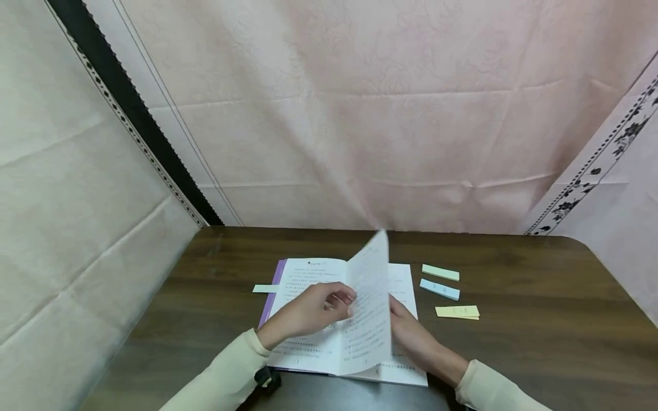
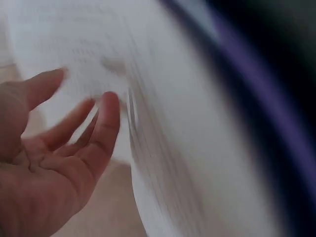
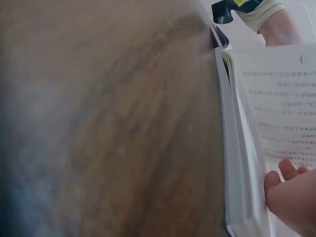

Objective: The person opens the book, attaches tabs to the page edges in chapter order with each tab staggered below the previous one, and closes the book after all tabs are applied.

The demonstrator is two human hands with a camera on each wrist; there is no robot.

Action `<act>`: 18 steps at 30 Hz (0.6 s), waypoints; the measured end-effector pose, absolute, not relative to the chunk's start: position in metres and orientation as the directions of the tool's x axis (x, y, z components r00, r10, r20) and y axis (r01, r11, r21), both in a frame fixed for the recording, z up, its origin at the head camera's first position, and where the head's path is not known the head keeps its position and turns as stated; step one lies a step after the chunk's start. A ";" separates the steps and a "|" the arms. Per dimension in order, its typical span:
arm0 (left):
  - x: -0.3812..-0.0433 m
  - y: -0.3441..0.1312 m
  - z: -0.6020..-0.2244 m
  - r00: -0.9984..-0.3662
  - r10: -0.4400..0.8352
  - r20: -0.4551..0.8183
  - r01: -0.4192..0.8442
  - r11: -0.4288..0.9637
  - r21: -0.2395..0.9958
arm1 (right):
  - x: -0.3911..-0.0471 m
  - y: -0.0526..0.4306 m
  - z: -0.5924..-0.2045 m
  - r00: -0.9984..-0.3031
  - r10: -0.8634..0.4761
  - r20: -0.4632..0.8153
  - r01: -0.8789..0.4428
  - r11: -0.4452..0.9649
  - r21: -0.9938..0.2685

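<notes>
A thick book (image 1: pixel 313 274) with a purple cover edge lies spread on the table, one printed page (image 1: pixel 367 308) standing upright from it. Over the left-hand page hovers my left hand (image 1: pixel 315 311), its fingers loosely bent and nothing between thumb and fingertips. The left wrist view shows the same hand (image 2: pixel 64 158) beside the blurred page. My right hand (image 1: pixel 413 337) is behind the raised page, which hides its fingertips in the head view. From the right wrist, the fingers of this hand (image 3: pixel 298 197) show relaxed against the printed paper, near the page block's edge.
A pale strip (image 1: pixel 265 289) sticks out past the book's left edge. Right of the book lie a green strip (image 1: pixel 440 272), a blue strip (image 1: pixel 439 289) and a yellow strip (image 1: pixel 457 312). Cloth (image 1: pixel 360 142) hangs behind the wooden table (image 1: pixel 540 319).
</notes>
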State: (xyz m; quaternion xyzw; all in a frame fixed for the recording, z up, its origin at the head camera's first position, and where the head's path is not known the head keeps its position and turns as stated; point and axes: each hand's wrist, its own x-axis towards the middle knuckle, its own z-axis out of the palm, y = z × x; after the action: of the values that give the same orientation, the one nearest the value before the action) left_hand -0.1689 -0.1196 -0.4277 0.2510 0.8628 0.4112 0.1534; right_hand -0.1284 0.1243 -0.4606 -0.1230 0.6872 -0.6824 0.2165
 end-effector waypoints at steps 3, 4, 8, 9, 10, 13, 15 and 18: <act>-0.165 -0.113 -0.423 -0.838 0.542 -0.065 0.211 0.431 0.877 | -0.129 0.118 -0.458 -0.877 -0.474 -0.076 0.012 0.137 -0.990; -0.164 -0.114 -0.420 -0.841 0.535 -0.079 0.166 0.395 0.904 | -0.129 0.115 -0.458 -0.871 -0.488 -0.059 -0.025 0.163 -0.986; -0.160 -0.122 -0.405 -0.827 0.537 -0.168 -0.009 0.285 0.958 | -0.126 0.111 -0.456 -0.843 -0.538 -0.019 -0.168 0.297 -0.940; -0.160 -0.125 -0.402 -0.818 0.542 -0.190 -0.043 0.273 0.961 | -0.125 0.111 -0.455 -0.832 -0.555 -0.014 -0.199 0.321 -0.926; -0.160 -0.129 -0.399 -0.807 0.552 -0.208 -0.069 0.262 0.963 | -0.124 0.111 -0.454 -0.820 -0.572 -0.005 -0.232 0.341 -0.911; -0.163 -0.144 -0.392 -0.791 0.553 -0.261 -0.122 0.276 0.953 | -0.122 0.109 -0.452 -0.782 -0.623 -0.002 -0.324 0.410 -0.853; -0.165 -0.156 -0.389 -0.798 0.534 -0.280 -0.128 0.303 0.944 | -0.121 0.108 -0.451 -0.763 -0.646 -0.015 -0.366 0.451 -0.814; -0.170 -0.174 -0.385 -0.820 0.491 -0.293 -0.107 0.371 0.922 | -0.120 0.106 -0.450 -0.751 -0.659 -0.047 -0.402 0.513 -0.758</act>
State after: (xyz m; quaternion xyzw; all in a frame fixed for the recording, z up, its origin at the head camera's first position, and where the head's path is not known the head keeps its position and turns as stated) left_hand -0.1697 -0.1737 -0.3846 0.1229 0.7816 0.5470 0.2734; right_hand -0.1204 0.1062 -0.4500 -0.3107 0.8536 -0.3833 0.1671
